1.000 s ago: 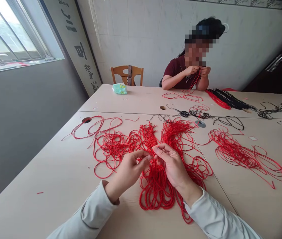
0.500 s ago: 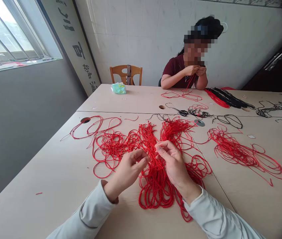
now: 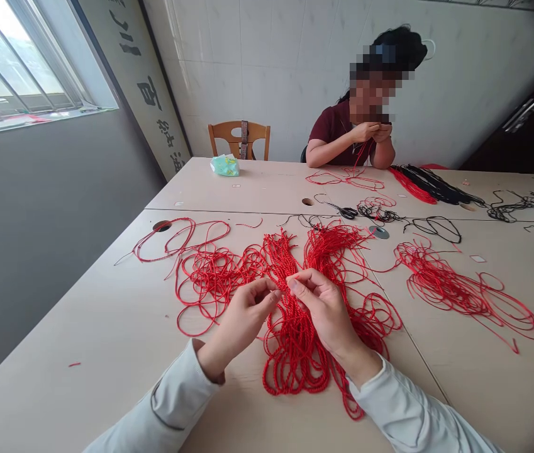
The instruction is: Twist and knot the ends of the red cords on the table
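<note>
Pinching fingertips: left hand [image 3: 243,318], right hand [image 3: 329,311] | grasped item: unclear | beneath: twisted, looped red cords [image 3: 290,343]

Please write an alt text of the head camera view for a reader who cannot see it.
Two bare hands, left and right, pinch their fingertips close together above a bundle of red cords on a pale table. More red cord, black cord and scissors lie around. Across the table, a person in a dark red top works red cord with both hands.
</note>
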A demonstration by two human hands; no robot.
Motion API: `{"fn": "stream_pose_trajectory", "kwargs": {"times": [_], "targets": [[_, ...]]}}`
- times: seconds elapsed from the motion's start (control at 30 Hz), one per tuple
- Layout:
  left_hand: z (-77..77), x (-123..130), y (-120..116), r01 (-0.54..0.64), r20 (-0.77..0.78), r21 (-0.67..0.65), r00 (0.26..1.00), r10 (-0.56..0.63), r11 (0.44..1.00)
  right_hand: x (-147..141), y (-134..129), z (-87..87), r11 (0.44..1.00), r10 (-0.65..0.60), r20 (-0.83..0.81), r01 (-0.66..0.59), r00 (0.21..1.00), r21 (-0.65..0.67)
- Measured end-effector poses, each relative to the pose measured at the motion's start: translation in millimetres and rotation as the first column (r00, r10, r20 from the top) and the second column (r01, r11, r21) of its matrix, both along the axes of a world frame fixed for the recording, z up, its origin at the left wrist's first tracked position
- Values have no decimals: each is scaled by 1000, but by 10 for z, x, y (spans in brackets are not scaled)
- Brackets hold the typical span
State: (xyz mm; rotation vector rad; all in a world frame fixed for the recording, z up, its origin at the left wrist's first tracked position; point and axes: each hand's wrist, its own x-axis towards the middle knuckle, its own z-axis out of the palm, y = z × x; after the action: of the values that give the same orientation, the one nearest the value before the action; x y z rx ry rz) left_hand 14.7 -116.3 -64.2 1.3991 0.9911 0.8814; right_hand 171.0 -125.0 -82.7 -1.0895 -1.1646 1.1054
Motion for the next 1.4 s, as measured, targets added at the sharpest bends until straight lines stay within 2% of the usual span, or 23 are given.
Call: {"fn": "stream_pose_trajectory", "kwargs": {"times": [0.37, 0.53, 0.67, 0.83, 0.93, 1.13, 1.4], "targets": [[14, 24, -28, -13, -59, -130, 998, 5, 991, -16, -31, 8, 998, 33, 163, -42, 986, 54], [-13, -9, -36, 82, 141, -281, 989, -43, 956, -29, -23, -4, 992, -1, 177, -21, 984, 124], [-26, -9, -50, 124, 289, -383, 957, -9, 915, -21, -11, -23, 988, -48, 145, 25, 988, 155], [-18, 1, -46, 210, 444, -503, 895, 42, 839, -12, -20, -34, 989, -44, 60, 36, 997, 140], [-8, -14, -39, 237, 491, -510, 869, 54, 827, 3, -21, -20, 994, -30, -1, 30, 1000, 106], [0, -12, -70, 242, 505, -465, 863, 30, 851, 21, -36, 48, 999, 21, -121, -15, 992, 49], [6, 4, -74, 155, 472, -421, 879, 70, 894, 0, -98, 123, 996, 73, -162, -64, 984, 57]]}}
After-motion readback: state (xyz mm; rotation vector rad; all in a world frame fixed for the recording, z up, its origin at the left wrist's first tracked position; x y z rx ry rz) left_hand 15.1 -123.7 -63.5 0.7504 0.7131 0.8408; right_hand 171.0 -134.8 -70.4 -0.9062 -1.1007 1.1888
